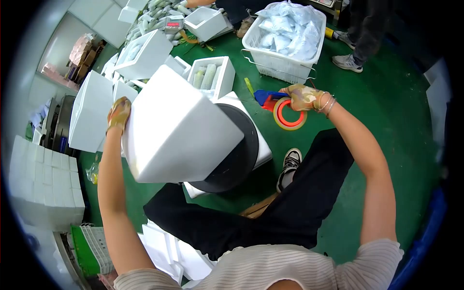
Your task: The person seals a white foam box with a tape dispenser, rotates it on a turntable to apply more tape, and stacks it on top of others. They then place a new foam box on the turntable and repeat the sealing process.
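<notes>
My left hand point(119, 114), in a patterned glove, grips the left side of a white foam box point(179, 128). The box is tilted over a round black disc point(244, 128), which lies on a white foam block point(263, 150). Out to the right, my gloved right hand point(305, 98) is closed around a blue and red tape dispenser point(267, 98). Its tape roll point(276, 116) hangs just below the hand, apart from the box. The box's inside and the far side of its walls are hidden from me.
Beyond the disc stands an open foam box point(227, 77) holding green vegetables. A white basket point(280, 72) of pale plastic bags is at the back, near another person's shoes point(347, 63). Stacked foam boxes point(46, 183) line the left. Foam lids point(162, 249) lie beside my legs.
</notes>
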`<state>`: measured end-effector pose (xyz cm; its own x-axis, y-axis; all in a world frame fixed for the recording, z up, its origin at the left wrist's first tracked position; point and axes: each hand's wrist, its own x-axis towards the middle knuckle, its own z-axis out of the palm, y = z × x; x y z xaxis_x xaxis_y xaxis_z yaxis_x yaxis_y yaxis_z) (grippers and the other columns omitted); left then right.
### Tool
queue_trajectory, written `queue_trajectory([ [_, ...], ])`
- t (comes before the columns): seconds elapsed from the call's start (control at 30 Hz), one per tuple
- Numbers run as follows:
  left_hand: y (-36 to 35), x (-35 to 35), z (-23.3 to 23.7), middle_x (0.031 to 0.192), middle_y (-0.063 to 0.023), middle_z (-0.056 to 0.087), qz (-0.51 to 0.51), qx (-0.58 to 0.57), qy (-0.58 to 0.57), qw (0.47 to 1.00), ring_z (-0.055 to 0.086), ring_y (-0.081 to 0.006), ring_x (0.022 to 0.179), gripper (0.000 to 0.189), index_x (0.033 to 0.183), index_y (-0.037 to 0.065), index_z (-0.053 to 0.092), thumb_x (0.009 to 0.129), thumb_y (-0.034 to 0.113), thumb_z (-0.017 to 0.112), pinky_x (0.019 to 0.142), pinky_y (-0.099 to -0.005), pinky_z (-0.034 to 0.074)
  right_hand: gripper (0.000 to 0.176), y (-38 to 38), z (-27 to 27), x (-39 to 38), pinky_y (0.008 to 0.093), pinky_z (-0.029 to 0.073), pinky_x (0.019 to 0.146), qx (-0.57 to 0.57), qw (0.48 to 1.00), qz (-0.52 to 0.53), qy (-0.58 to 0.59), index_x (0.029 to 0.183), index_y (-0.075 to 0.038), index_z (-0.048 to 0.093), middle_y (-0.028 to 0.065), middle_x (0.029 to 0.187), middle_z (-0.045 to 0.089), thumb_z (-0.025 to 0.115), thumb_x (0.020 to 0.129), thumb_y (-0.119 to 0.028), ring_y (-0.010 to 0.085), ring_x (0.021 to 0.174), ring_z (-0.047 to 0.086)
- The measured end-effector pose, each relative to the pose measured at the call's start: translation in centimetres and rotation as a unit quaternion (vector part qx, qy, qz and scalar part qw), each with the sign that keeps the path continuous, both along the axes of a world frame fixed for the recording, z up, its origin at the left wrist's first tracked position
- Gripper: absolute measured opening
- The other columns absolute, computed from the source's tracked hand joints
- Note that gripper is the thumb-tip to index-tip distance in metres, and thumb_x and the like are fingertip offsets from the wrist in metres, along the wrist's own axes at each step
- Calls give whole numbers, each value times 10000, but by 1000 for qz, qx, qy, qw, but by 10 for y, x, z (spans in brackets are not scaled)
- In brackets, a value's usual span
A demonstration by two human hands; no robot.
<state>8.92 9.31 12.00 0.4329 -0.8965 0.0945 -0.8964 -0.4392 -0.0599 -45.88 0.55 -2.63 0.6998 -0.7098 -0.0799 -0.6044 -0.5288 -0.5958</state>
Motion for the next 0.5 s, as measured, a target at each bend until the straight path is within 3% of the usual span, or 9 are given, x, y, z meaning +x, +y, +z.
queue_trajectory([
  [0.03,20,7,-2,1219,-132,603,-14,-9,58,998,532,-312,1183,457,1205,134,602,948,409,343,1007,-385,374,457,10,14,0,359,487,687,4,1000,6,-2,1202,-4,572,209,910,667,542,748,-42,259,787,654],
  [0.1,63,-33,6,1230,-143,594,-22,-46,113,992,530,-309,1184,479,1225,140,594,951,452,356,1016,-381,365,247,36,32,1,427,476,715,20,999,-34,31,980,-2,626,249,916,629,491,790,-86,396,863,622],
  [0.17,88,-40,1,1241,-155,585,-31,-83,168,982,527,-305,1186,504,1246,146,585,954,495,369,1025,-378,356,147,56,21,3,474,455,606,18,1000,-3,7,880,-13,599,241,767,611,509,782,-77,418,730,605],
  [0.23,102,-20,-13,1260,-176,568,-59,-67,187,978,535,-313,1163,600,1278,153,570,919,597,386,1037,-363,339,174,105,1,-12,450,471,571,-98,991,-27,-90,869,0,569,220,687,601,513,710,-44,411,666,602],
  [0.27,102,-32,-6,1240,-191,571,-20,-55,205,977,561,-319,1104,743,1312,95,533,862,676,420,1017,-352,353,195,132,29,-9,453,485,581,16,998,-43,-40,867,5,558,226,693,602,540,679,-41,410,678,609],
  [0.33,99,-43,4,1234,-202,569,29,-30,229,972,571,-308,1080,832,1320,52,509,825,716,434,1001,-352,368,251,181,25,-9,462,503,599,-20,999,-27,-38,893,10,547,238,755,612,574,646,-26,405,711,622],
  [0.4,105,-61,11,1211,-228,569,82,-10,245,966,595,-287,1025,1002,1326,-40,458,762,788,439,948,-355,411,457,249,25,10,442,528,741,127,990,-38,52,1116,-9,558,218,930,621,542,661,-49,396,847,627],
  [0.47,113,-49,-3,1200,-226,574,68,-30,266,961,598,-286,1014,993,1317,-39,467,765,786,434,940,-352,416,525,298,-4,40,439,541,759,81,996,-29,11,1184,0,528,222,956,612,527,661,-41,382,866,644],
  [0.5,117,-44,-8,1190,-223,580,52,-57,287,955,601,-284,1003,984,1308,-38,476,768,784,429,931,-349,420,540,302,4,64,452,540,736,153,988,-20,9,1198,-3,511,223,968,611,543,662,-51,382,854,647],
])
